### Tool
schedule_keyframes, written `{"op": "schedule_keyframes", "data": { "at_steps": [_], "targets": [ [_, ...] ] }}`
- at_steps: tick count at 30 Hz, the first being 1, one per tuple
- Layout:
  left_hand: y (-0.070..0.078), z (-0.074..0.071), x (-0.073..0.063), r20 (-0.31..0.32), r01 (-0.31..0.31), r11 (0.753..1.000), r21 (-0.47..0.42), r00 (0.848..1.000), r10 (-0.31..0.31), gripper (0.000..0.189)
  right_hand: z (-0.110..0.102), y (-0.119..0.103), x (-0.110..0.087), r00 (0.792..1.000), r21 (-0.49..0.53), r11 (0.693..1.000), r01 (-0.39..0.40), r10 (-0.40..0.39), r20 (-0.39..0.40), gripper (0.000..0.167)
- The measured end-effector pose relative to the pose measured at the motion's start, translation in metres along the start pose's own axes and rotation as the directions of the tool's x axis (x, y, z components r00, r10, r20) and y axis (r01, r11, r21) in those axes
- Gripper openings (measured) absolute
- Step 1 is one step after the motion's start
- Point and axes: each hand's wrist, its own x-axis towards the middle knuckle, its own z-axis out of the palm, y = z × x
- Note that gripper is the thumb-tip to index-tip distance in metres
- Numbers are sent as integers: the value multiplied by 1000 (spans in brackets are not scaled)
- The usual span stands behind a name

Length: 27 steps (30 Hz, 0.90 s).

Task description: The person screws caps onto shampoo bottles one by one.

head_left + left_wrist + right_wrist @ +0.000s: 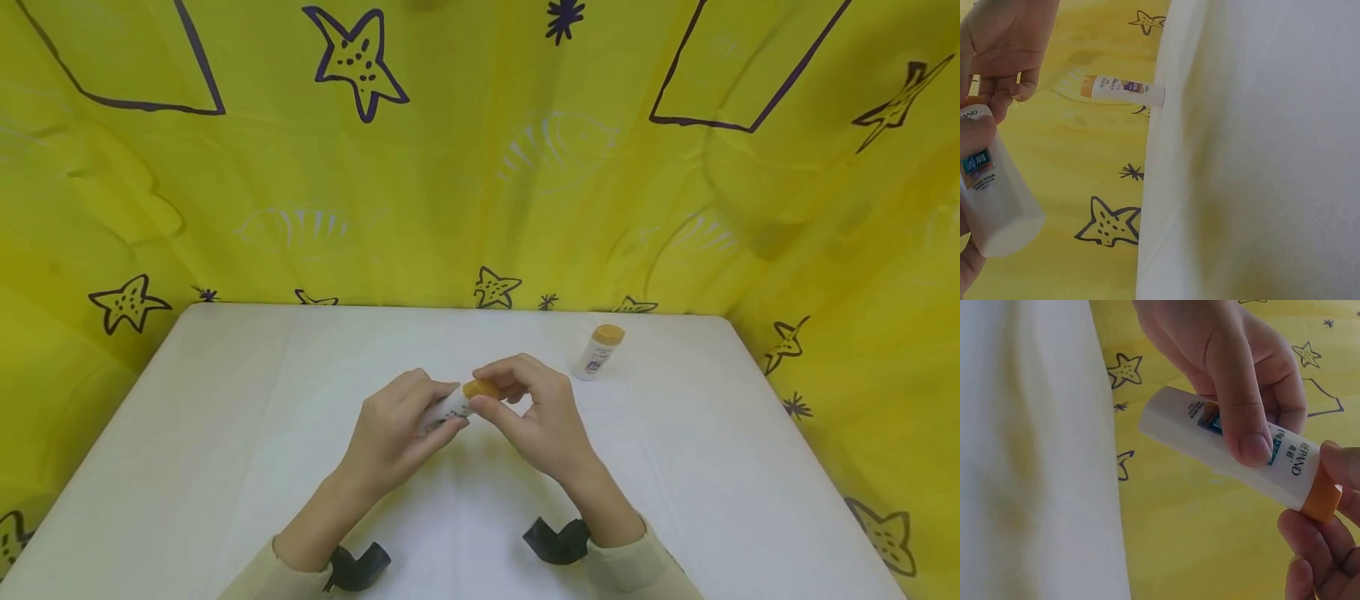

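Observation:
My left hand [393, 425] grips a white bottle [448, 408] around its body, with the thumb across the front label. "REPAND" is printed on the bottle [1254, 469] near its shoulder in the right wrist view. At its upper end sits an orange cap [1322, 497], which my right hand [546, 421] pinches between thumb and fingers. The held bottle tilts, cap toward the right hand, above the table. In the left wrist view the bottle's broad white base [1010, 228] points down and toward the camera.
A second white bottle [597, 354] with an orange cap stands upright toward the back right of the white-covered table [187, 433]. Behind the table hangs a yellow curtain [435, 192] with drawn stars and fish. Black wrist mounts [557, 540] sit at both sleeves.

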Motion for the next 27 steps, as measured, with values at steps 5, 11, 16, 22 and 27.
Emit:
{"op": "schedule_keyframes", "data": {
  "at_steps": [5, 11, 16, 22, 27],
  "targets": [
    [3, -2, 1, -7, -22, 998, 59, 1000, 22, 30, 1, -2, 0, 1000, -2, 1000, -11, 11, -9, 23],
    [5, -3, 1, 21, 99, 988, -117, 995, -97, 33, 2, -1, 1, 1000, 30, 1000, 2, -2, -18, 26],
    [2, -4, 0, 89, 300, 910, -285, 954, -286, 34, 3, 2, 1, 1000, 54, 998, -19, 20, -14, 33],
    [-5, -7, 1, 170, 526, 768, -366, 849, -500, 36, 5, 8, 1, 982, 83, 983, -162, 152, 113, 38],
    [-13, -6, 3, 239, 592, 687, -422, 803, -545, 37, 10, 20, 4, 956, 48, 971, -233, 220, 195, 36]
  ]
}}
